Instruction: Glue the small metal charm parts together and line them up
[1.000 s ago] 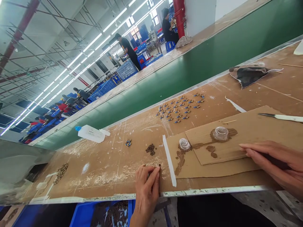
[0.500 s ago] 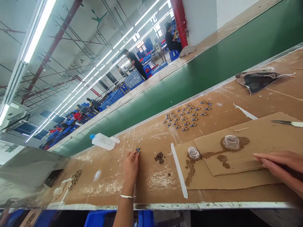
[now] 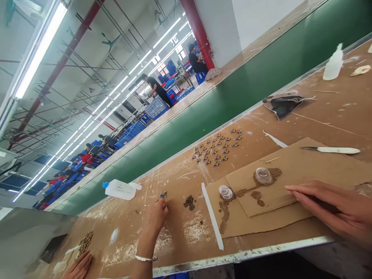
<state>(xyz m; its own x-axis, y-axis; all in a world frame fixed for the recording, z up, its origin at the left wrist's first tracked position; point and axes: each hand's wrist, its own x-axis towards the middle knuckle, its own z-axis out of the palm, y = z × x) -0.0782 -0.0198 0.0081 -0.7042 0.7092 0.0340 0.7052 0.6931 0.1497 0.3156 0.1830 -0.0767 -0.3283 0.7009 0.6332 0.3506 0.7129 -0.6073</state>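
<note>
My left hand (image 3: pixel 155 217) is closed, its curled fingertips low over the table. Just past its knuckles lie small blue-and-gold metal pieces (image 3: pixel 163 194); whatever the fingertips pinch is too small to make out. To its right is a little heap of dark brown bits (image 3: pixel 190 202). My right hand (image 3: pixel 331 205) hovers over the cardboard sheet (image 3: pixel 279 201) with thumb and forefinger pressed together. Anything in that pinch is hidden. On the cardboard stand a clear small cup (image 3: pixel 263 176) and a whitish round lid-like dish (image 3: pixel 226 192), with wet brown stains around them.
Several blue-and-gold pieces (image 3: pixel 216 147) lie in rows near the green belt (image 3: pixel 186 131). A white-handled knife (image 3: pixel 338 150), a dark cloth (image 3: pixel 283 105), a blue-capped bottle (image 3: pixel 120 189) and a white bottle (image 3: pixel 333 64) surround the work area. Another person's hand (image 3: pixel 80 265) touches a brass-coloured pile (image 3: pixel 85 242).
The view has swung right. My left hand has drawn back slightly from the blue-and-gold pieces, its fingers more curled. Another person's hand has appeared at the lower left. My right hand keeps its pinch.
</note>
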